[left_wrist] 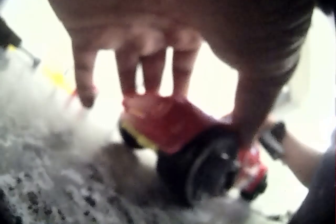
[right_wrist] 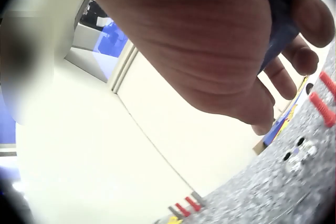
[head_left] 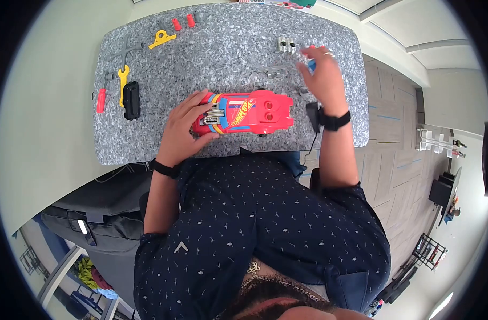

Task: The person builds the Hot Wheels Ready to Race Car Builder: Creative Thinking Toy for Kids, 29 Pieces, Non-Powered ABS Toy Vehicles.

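Note:
A red toy car with a blue, yellow and silver top lies lengthwise on the speckled grey table. Over its left end the left hand is spread, fingers on the far side and thumb on the near side; the left wrist view has the fingertips on the red body above a black wheel. The right hand, above the table's right part, holds a blue object, partly hidden by the hand. In the right wrist view that blue object lies between palm and fingers.
At the left lie a yellow wrench, a black part, a red-handled tool and a grey cross-shaped tool. Farther back are a yellow part and red pegs. Silver parts and a clear part lie toward the right.

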The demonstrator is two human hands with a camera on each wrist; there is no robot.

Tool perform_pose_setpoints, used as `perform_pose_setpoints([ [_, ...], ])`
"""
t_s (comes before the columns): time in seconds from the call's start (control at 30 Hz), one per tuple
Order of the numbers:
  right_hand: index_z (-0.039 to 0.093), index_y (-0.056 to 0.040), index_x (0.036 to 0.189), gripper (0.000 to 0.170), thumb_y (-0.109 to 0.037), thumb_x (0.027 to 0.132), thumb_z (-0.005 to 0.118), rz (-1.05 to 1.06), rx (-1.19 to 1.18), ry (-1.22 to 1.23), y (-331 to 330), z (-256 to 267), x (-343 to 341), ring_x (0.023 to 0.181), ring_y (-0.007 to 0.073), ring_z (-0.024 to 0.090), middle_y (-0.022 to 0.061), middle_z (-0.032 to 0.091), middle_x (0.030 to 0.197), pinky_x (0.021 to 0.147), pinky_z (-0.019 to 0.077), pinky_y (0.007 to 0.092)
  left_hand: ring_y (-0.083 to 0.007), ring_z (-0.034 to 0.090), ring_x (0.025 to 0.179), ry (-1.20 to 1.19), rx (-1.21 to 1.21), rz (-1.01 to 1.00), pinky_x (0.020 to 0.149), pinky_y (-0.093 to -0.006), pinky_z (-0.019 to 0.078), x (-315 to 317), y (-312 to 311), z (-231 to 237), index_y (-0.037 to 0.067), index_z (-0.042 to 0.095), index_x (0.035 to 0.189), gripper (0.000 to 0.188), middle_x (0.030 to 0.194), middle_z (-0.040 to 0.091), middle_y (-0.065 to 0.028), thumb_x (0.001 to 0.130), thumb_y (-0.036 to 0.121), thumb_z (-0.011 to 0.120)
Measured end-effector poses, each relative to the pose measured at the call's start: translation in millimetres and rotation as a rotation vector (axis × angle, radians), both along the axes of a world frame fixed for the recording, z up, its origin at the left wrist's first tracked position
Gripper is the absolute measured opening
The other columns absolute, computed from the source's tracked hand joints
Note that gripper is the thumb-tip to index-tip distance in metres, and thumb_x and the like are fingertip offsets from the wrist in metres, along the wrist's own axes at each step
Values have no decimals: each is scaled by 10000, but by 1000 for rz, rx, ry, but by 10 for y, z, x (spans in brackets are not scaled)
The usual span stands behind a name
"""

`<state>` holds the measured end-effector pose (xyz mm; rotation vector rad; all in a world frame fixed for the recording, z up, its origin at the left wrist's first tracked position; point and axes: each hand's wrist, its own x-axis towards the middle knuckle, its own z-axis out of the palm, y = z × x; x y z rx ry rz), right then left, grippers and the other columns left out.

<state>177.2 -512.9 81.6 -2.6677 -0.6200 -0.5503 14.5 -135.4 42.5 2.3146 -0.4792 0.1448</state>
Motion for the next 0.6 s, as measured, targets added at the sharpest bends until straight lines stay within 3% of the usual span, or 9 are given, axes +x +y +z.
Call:
perform_pose_setpoints([
  [0.1,779,-58,1280,379,-269,971,834,-120,-40,296,-109,66,280,1173,440,754,251,778,1205,986,621,528,-391,565,1535,-25,82,19,1262,-531,449,-4,26,62,109,714,1439,762,1670,612,-118,766,329,997],
  [0.2,770,-66,1304,435,-317,957,845,-131,-187,398,70,4,480,1180,457,756,269,773,1236,999,620,541,-386,596,1493,-36,193,52,1233,-527,464,-17,58,163,109,718,1426,757,1650,631,-109,761,336,999],
  [0.27,763,-57,1302,459,-341,952,847,-114,-232,385,207,-39,575,1176,461,757,275,778,1220,1000,620,543,-381,612,1468,-43,264,95,1217,-525,470,-41,148,193,107,722,1417,747,1625,653,-105,760,326,1001],
  [0.47,764,4,1189,445,-368,958,845,-39,-325,450,278,-234,781,1130,469,773,278,800,1158,980,626,568,-385,630,1439,-70,107,157,1200,-517,484,-123,262,273,94,728,1402,674,1558,695,-119,797,247,983],
  [0.6,773,-3,1140,381,-322,939,831,-121,-306,438,334,-333,725,1115,463,777,274,802,1143,972,630,560,-390,636,1424,-87,44,112,1200,-516,485,-107,131,306,86,723,1410,660,1543,700,-124,818,243,969],
])
